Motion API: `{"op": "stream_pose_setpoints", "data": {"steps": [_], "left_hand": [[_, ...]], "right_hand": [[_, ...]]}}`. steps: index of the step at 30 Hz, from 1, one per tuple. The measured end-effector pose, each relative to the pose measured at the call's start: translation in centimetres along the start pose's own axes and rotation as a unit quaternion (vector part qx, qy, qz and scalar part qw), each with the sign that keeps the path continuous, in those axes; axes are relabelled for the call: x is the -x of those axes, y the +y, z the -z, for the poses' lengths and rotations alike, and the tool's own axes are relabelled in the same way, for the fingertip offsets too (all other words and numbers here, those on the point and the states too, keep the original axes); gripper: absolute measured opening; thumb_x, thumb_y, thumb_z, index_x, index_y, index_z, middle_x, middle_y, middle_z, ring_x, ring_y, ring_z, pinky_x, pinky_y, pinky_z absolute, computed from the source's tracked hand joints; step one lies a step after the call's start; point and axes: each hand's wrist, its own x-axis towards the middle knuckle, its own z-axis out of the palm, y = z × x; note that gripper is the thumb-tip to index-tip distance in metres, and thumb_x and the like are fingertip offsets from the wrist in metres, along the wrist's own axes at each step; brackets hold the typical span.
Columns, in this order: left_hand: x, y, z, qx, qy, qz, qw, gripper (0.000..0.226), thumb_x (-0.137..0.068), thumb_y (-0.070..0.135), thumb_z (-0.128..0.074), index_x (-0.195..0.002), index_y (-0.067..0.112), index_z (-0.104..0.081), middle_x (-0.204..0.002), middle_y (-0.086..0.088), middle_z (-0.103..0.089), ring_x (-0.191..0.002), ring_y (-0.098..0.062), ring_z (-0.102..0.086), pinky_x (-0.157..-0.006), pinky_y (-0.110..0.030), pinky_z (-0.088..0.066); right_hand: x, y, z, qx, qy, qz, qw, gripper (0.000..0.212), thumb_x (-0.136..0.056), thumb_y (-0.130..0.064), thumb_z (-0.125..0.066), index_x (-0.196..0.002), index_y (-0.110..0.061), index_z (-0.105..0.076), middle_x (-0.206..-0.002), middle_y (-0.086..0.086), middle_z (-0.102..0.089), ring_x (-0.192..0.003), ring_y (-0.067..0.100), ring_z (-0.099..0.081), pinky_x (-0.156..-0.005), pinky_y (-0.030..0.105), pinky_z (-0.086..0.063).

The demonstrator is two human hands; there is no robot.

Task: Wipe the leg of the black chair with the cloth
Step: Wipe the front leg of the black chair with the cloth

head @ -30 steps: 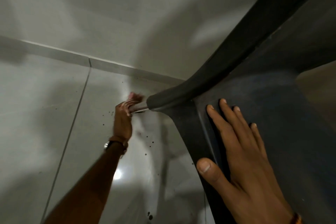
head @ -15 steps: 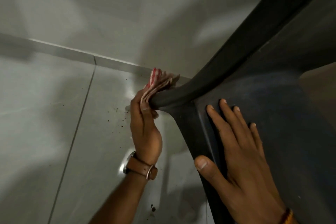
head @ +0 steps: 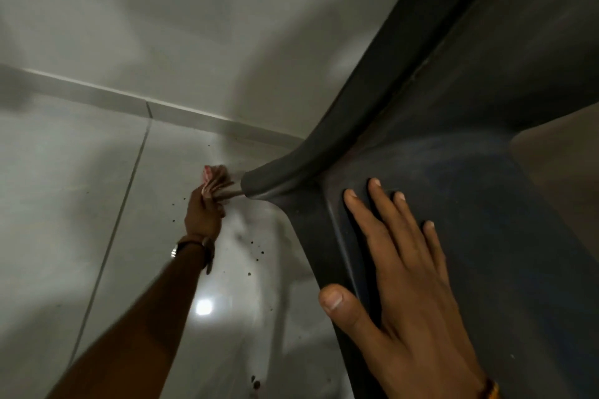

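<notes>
Black chair (head: pixel 486 146) fills the frame from 12 to 5 o'clock. Right hand (head: pixel 408 295) lies flat on it, fingers spread. At 9 o'clock, left hand (head: pixel 204 214) is clenched around the cloth (head: pixel 215 180) on the leg (head: pixel 236 194). No containers observed.

dim, soft-focus wide-angle view. a small bright glare spot (head: pixel 204 306) shines on the glossy floor (head: pixel 64 204). broad shadows cross the wall (head: pixel 129 10). the cloth (head: pixel 215 181) is motion-blurred; edges bend.
</notes>
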Motion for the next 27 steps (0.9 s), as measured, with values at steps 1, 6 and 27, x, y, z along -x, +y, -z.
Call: {"op": "stream_pose_setpoints", "data": {"steps": [1,6,27], "left_hand": [[1.3,0.8,0.1,0.014,0.006,-0.031,0.999,0.043,-0.106,0.043,-0.034,-0.135,0.02,-0.055,-0.122,-0.012,-0.068,-0.093,-0.033,-0.066,-0.076,-0.037,-0.056],[10.2,7.9,1.5,0.117,0.025,-0.145,0.982,0.032,-0.109,0.034,-0.038,-0.134,0.023,-0.056,-0.118,-0.003,-0.067,-0.094,-0.018,-0.067,-0.082,-0.031,-0.059],[12.2,24.5,15.2,-0.104,0.024,-0.207,0.972,0.037,-0.1,0.049,-0.035,-0.116,0.028,-0.062,-0.1,-0.014,-0.074,-0.087,-0.039,-0.073,-0.084,-0.056,-0.06]], "right_hand": [[0.0,0.0,0.0,-0.001,0.0,0.0,1.0,0.087,-0.084,-0.094,-0.019,-0.16,-0.053,-0.007,-0.173,-0.025,0.003,-0.159,0.004,0.009,-0.127,0.058,0.0],[0.0,-0.2,0.1,0.006,-0.01,-0.009,1.0,0.089,-0.085,-0.093,-0.018,-0.162,-0.049,-0.008,-0.174,-0.021,0.003,-0.159,0.005,0.013,-0.128,0.057,0.004],[0.0,-2.0,4.5,0.014,-0.102,-0.061,0.993,0.09,-0.088,-0.086,-0.01,-0.164,-0.039,0.002,-0.174,-0.006,0.018,-0.16,0.025,0.016,-0.124,0.065,0.009]]}}
